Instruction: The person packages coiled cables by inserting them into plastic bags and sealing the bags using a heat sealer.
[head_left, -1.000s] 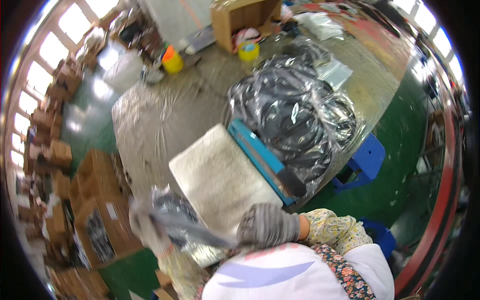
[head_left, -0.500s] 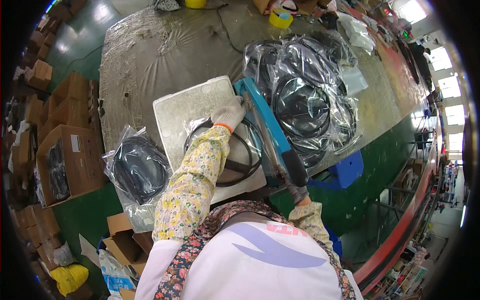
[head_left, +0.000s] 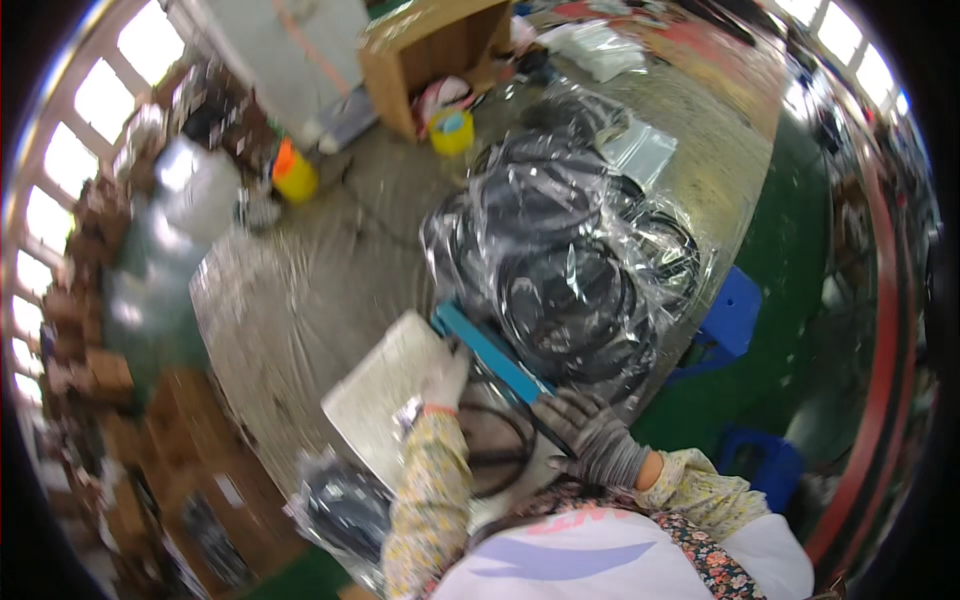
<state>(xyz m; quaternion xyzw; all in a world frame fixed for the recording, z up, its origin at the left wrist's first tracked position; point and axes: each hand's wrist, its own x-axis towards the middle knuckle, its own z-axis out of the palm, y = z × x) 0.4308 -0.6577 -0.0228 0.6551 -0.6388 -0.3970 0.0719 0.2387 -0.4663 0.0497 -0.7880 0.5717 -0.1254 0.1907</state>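
A teal bag sealer (head_left: 492,352) with a long arm stands on the table in front of me. Against its left side is a clear plastic bag with a coiled black hose (head_left: 508,485) inside, lying partly on a white foam block (head_left: 385,395). My left hand (head_left: 443,382), in a white glove, is closed on the bag's edge next to the sealer; motion blurs its fingers. My right hand (head_left: 598,440), in a grey striped glove, lies over the near end of the sealer's arm with fingers stretched out and apart. Its palm hides the arm's end.
Bagged black coils (head_left: 565,290) are heaped right of the sealer. Another bagged coil (head_left: 345,505) lies left of the foam block. A cardboard box (head_left: 430,60), a yellow tub (head_left: 451,132) and a yellow bottle (head_left: 294,173) stand at the back. A blue stool (head_left: 730,315) is beyond the right edge.
The view has swung, so the table and sealer appear lower. My right hand has come from below the sealer's near end to lie on top of it. My left hand stays at the bag.
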